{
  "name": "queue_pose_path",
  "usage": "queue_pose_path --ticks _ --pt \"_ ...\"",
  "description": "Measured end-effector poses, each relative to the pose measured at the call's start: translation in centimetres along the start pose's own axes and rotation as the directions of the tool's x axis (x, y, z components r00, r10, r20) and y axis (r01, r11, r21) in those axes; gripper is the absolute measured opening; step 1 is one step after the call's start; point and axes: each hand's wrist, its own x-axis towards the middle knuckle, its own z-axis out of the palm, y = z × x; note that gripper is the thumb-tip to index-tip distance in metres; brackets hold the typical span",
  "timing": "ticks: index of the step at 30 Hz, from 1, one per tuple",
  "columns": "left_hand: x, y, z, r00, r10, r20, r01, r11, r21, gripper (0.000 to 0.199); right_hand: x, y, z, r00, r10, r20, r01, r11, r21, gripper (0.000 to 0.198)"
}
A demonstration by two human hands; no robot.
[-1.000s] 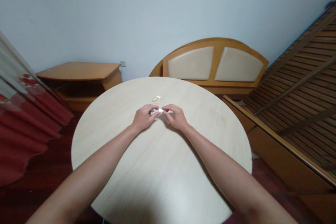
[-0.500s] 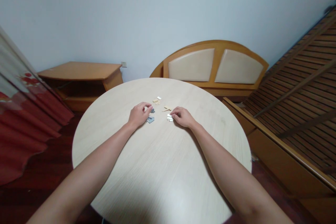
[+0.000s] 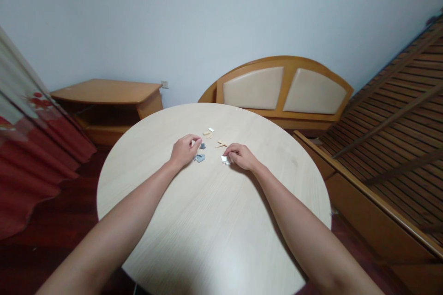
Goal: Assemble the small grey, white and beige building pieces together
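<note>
I cannot tell if my left grip (image 3: 183, 151) or right grip (image 3: 242, 157) is clamped; the latter's sideways brush could scatter the white pieces (image 3: 224, 160).

In front of the pale blue wall (image 3: 173, 18) stand a wooden headboard (image 3: 290, 87) with 2 cream panels (image 3: 254, 88) and, farther left, a low wooden cabinet (image 3: 110, 91), a wall socket (image 3: 165, 84) near its right end. A red and white curtain (image 3: 38, 161) hangs leftmost, above dark reddish flooring (image 3: 41, 258). A slatted wooden frame (image 3: 398, 109) takes up the right side.
</note>
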Motion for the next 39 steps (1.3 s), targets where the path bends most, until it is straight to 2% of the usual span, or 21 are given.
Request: queue_pose_path --ticks 3,5,8,11,14,17,21,26,28,33,39 --pt "0.0 -0.1 -0.2 1.000 -0.006 -0.008 0.006 1.000 -0.008 0.028 1.1 -0.4 0.4 0.984 0.055 -0.168 -0.064 0.997 -0.047 0.028" --pt "0.1 -0.2 -0.2 1.000 -0.014 -0.011 0.013 1.000 -0.011 0.028 2.6 -0.4 0.7 0.976 0.081 -0.200 -0.103 0.989 -0.102 0.029" --pt "0.2 -0.4 -0.3 1.000 -0.027 -0.015 0.027 1.000 -0.007 0.027 6.1 0.0 1.1 0.990 0.088 -0.110 -0.114 0.960 -0.256 0.033" --pt "0.3 -0.6 -0.3 0.999 -0.043 -0.014 0.043 0.999 -0.002 0.027 9.8 0.6 1.3 0.994 0.093 0.053 -0.063 0.908 -0.414 0.040" --pt "0.3 -0.7 -0.4 0.999 -0.048 -0.014 0.048 0.999 -0.013 0.026 12.4 1.0 1.4 0.969 0.126 0.212 -0.001 0.861 -0.509 0.042" --pt "0.3 -0.7 -0.5 0.999 -0.052 -0.014 0.052 0.998 -0.019 0.025 13.3 1.4 1.2 0.944 0.183 0.273 0.003 0.826 -0.563 0.039" --pt "0.4 -0.7 -0.6 0.998 -0.060 -0.006 0.060 0.998 -0.019 0.025 12.5 2.4 0.1 0.930 0.287 0.229 -0.082 0.770 -0.633 0.037" --pt "0.4 -0.9 -0.4 0.998 -0.063 0.002 0.063 0.998 0.003 0.026 9.2 4.1 -2.2 0.861 0.508 -0.020 -0.376 0.609 -0.699 0.027" --pt "0.3 -1.0 -0.3 0.998 -0.060 0.004 0.059 0.998 0.010 0.027 7.5 4.7 -2.8 0.834 0.546 -0.079 -0.451 0.592 -0.668 0.024" --pt "0.2 -0.9 -0.2 0.999 -0.045 0.011 0.045 0.999 0.000 0.028 3.3 4.9 -3.0 0.805 0.568 -0.171 -0.563 0.642 -0.520 0.018" --pt "0.0 -0.2 -0.1 0.998 -0.028 0.052 0.028 1.000 -0.003 0.029 1.2 4.7 -2.1 0.860 0.464 -0.211 -0.509 0.770 -0.383 0.012"
